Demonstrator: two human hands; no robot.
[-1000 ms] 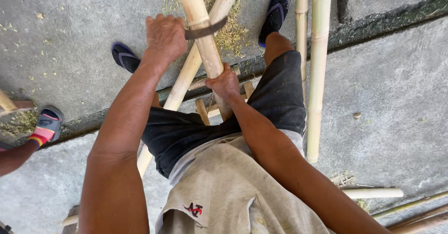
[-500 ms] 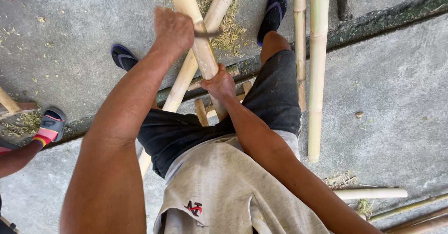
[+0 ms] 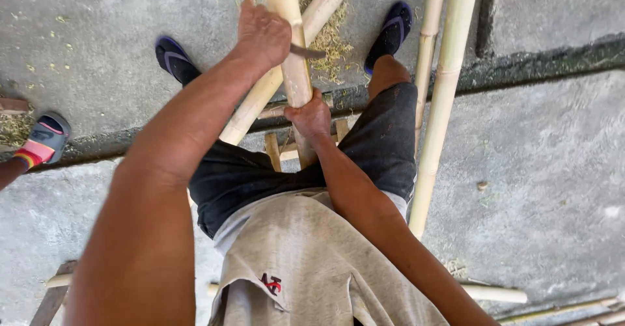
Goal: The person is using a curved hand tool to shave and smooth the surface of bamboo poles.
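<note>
Keep the right hand (image 3: 311, 114) clenched low on the pale, peeled bamboo pole (image 3: 291, 46) — the left hand (image 3: 262, 34), fisted around the dark metal blade (image 3: 307, 51), should scrape at a shallow angle.

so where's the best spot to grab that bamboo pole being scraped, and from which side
Probably low on the bamboo pole, just above the knees, where the right hand wraps it from the right. The pole slants up and away between the legs, and the left hand works the blade higher, so a low grip stays clear of it.
</note>
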